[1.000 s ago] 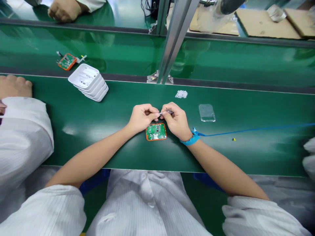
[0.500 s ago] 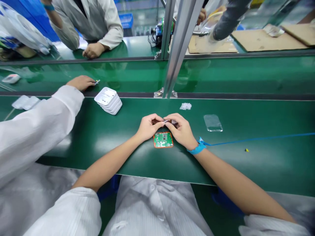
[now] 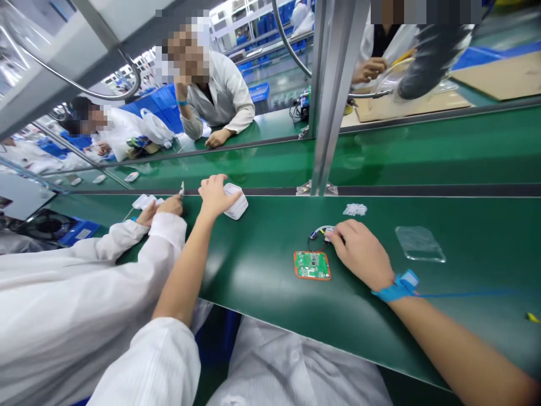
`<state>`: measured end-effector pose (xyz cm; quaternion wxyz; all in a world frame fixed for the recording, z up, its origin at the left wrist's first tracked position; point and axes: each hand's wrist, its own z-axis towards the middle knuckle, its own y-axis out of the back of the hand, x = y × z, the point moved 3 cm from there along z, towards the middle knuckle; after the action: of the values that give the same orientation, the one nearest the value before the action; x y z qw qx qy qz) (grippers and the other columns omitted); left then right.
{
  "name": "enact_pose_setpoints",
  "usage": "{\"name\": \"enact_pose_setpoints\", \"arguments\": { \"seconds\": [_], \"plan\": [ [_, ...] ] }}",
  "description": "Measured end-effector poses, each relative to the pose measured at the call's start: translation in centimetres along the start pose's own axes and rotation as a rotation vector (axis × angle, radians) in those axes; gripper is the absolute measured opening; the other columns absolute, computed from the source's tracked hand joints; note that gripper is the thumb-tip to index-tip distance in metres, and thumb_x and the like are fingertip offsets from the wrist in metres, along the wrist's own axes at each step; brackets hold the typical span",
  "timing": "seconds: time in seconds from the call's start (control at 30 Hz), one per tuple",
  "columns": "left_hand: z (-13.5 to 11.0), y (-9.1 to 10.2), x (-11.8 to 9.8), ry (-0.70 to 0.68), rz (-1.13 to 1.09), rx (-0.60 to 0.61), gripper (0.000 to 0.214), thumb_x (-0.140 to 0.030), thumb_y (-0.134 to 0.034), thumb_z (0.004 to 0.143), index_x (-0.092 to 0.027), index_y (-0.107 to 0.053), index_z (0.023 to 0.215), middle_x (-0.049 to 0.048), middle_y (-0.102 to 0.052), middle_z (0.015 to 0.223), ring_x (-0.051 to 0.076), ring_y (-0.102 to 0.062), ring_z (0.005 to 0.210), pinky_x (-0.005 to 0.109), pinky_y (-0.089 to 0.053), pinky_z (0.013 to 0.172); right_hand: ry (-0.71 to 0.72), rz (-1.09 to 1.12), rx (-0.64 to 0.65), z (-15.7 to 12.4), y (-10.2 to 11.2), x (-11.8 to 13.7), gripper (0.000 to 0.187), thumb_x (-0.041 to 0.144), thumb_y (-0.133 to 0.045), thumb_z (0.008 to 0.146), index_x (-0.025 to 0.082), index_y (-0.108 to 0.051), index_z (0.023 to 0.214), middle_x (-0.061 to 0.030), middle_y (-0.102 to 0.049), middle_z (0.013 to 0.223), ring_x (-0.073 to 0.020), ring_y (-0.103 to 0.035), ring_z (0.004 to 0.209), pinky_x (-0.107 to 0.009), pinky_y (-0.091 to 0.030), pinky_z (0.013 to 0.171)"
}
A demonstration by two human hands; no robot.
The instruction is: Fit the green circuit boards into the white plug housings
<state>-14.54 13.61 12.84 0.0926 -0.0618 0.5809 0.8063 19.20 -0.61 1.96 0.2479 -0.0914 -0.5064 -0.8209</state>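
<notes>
My left hand (image 3: pixel 214 195) is at a stack of white plastic housings (image 3: pixel 236 206), fingers spread and thumb stretched across the stack; whether it touches them I cannot tell. On the bench lies a green circuit board (image 3: pixel 311 265) with an orange rim. Just beyond the board, my right hand (image 3: pixel 364 252) has its fingers closed on a small whitish part with wires (image 3: pixel 320 232); the fingers partly hide it. A blue wrist strap (image 3: pixel 396 286) with a cord is round my right wrist.
Small white pieces (image 3: pixel 355 210) lie in a pile behind my right hand. A clear plastic cover (image 3: pixel 420 244) is on the right. To the left, a co-worker's hand (image 3: pixel 171 206) holds a small item. A metal post (image 3: pixel 333 101) rises from the bench's back edge.
My left hand has left the small part and moved left to the stack of white housings. My right hand stays by the board with the wired part. The view has turned left and up.
</notes>
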Motion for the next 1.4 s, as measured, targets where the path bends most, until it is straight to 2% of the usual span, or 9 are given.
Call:
{"name": "enact_pose_setpoints", "arguments": {
  "seconds": [0.13,0.27,0.4,0.53,0.7,0.8,0.93,1.13,1.4],
  "plan": [
    [0.7,0.0,0.5,0.041,0.032,0.227,0.065,-0.043,-0.079,0.069,-0.026,-0.058,0.129,0.0159,-0.063,0.139,0.046,-0.048,0.132,0.064,-0.031,0.109,-0.080,-0.289,0.036,0.0,-0.5,0.8,0.036,0.055,-0.060,0.094,0.019,-0.057,0.094,-0.0119,-0.064,0.085,-0.0294,-0.060,0.076,-0.037,-0.041,0.063],
    [0.4,1.9,-0.7,-0.019,-0.166,-0.013,0.069,-0.024,-0.075,0.064,-0.023,-0.057,0.130,0.0147,-0.060,0.140,0.040,-0.053,0.129,0.055,-0.038,0.108,-0.186,-0.226,0.054,0.6,-1.5,0.2,0.030,0.034,-0.062,0.091,0.015,-0.057,0.114,-0.0123,-0.070,0.090,-0.0301,-0.066,0.081,-0.036,-0.044,0.064],
    [-0.9,2.5,-3.9,-0.145,-0.719,-0.175,0.058,-0.028,-0.076,0.065,-0.022,-0.061,0.120,0.0070,-0.063,0.117,0.022,-0.064,0.097,0.035,-0.051,0.085,-0.192,0.107,-0.002,1.0,-1.8,-0.5,0.032,0.023,-0.057,0.088,0.016,-0.055,0.119,-0.0091,-0.071,0.092,-0.0261,-0.069,0.079,-0.036,-0.051,0.067],
    [-4.0,-2.0,-8.2,0.017,-1.337,0.057,0.037,-0.052,-0.076,0.076,-0.021,-0.057,0.085,-0.0014,-0.060,0.081,0.013,-0.061,0.074,0.025,-0.049,0.068,-0.046,0.379,-0.192,0.9,-0.3,0.1,0.019,0.028,-0.061,0.092,0.021,-0.059,0.109,-0.0074,-0.071,0.096,-0.0213,-0.068,0.076,-0.036,-0.056,0.068],
    [-9.2,-9.8,-12.3,0.358,-1.736,0.415,0.046,-0.062,-0.073,0.080,-0.020,-0.057,0.090,0.0027,-0.069,0.085,0.018,-0.069,0.080,0.031,-0.055,0.072,0.218,0.310,-0.311,0.7,1.4,1.7,0.012,0.025,-0.061,0.098,0.024,-0.067,0.108,-0.0085,-0.074,0.101,-0.0237,-0.072,0.093,-0.039,-0.059,0.080],
    [-11.1,-11.6,-13.0,0.355,-1.768,0.485,0.042,-0.054,-0.075,0.081,-0.022,-0.060,0.102,0.0004,-0.069,0.089,0.016,-0.068,0.079,0.029,-0.055,0.072,0.273,0.224,-0.360,0.7,1.7,1.9,0.018,0.022,-0.062,0.098,0.024,-0.069,0.115,-0.0088,-0.075,0.106,-0.0235,-0.072,0.098,-0.038,-0.061,0.083],
    [-12.0,-11.3,-13.2,0.198,-1.737,0.599,0.052,-0.047,-0.074,0.082,-0.024,-0.061,0.127,0.0034,-0.072,0.109,0.016,-0.068,0.088,0.025,-0.053,0.074,0.341,0.045,-0.364,1.0,1.7,2.2,0.022,0.015,-0.058,0.099,0.022,-0.071,0.114,-0.0085,-0.076,0.108,-0.0204,-0.071,0.093,-0.034,-0.059,0.079],
    [-12.7,-11.0,-13.4,0.076,-1.793,0.671,0.047,-0.051,-0.077,0.079,-0.024,-0.058,0.113,-0.0012,-0.071,0.089,0.013,-0.066,0.069,0.022,-0.050,0.060,0.293,0.033,-0.250,1.0,1.4,2.6,0.016,0.022,-0.056,0.101,0.021,-0.072,0.101,-0.0062,-0.068,0.096,-0.0134,-0.061,0.071,-0.027,-0.050,0.062],
    [-13.2,-11.5,-13.8,0.015,-1.634,0.609,0.050,-0.054,-0.080,0.081,-0.025,-0.047,0.107,-0.0038,-0.070,0.082,0.010,-0.064,0.058,0.022,-0.052,0.056,0.268,0.059,-0.198,0.8,1.0,3.2,0.021,0.023,-0.056,0.101,0.020,-0.073,0.090,-0.0070,-0.061,0.098,-0.0141,-0.056,0.074,-0.029,-0.046,0.064]
  ]
}}
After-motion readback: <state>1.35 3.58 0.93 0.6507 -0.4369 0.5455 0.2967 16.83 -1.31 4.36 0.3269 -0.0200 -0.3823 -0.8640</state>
